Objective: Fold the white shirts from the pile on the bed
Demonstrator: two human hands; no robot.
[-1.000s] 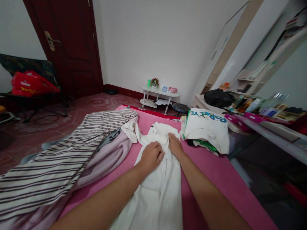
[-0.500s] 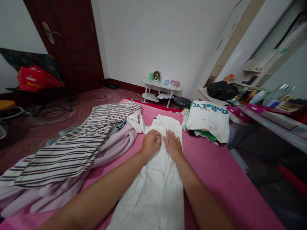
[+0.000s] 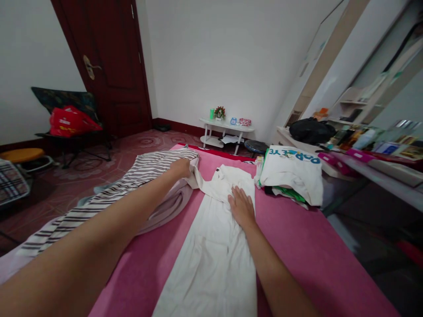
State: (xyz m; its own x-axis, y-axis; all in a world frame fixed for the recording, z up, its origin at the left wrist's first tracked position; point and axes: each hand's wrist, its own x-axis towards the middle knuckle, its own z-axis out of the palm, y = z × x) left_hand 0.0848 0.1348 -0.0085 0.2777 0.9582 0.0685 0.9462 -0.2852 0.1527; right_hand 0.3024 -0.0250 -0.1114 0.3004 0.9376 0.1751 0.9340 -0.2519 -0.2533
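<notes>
A long white garment lies lengthwise on the pink bed cover, its collar end away from me. At the far left of it, my left hand is closed on its sleeve, which stretches out over the edge of the clothes pile. The fingertips of that hand are partly hidden. My right hand rests flat on the upper part of the garment, fingers spread. Beside my left arm lies a striped garment on top of a pale pink one.
Folded clothes, with a printed white shirt on top, sit at the bed's right edge. Beyond the bed stands a small white table. On the left, a red bag is on a folding chair. A cluttered desk stands at the right.
My left hand has moved from the middle of the white garment out to the left, onto its sleeve. My right hand stays on the garment. The view has shifted slightly.
</notes>
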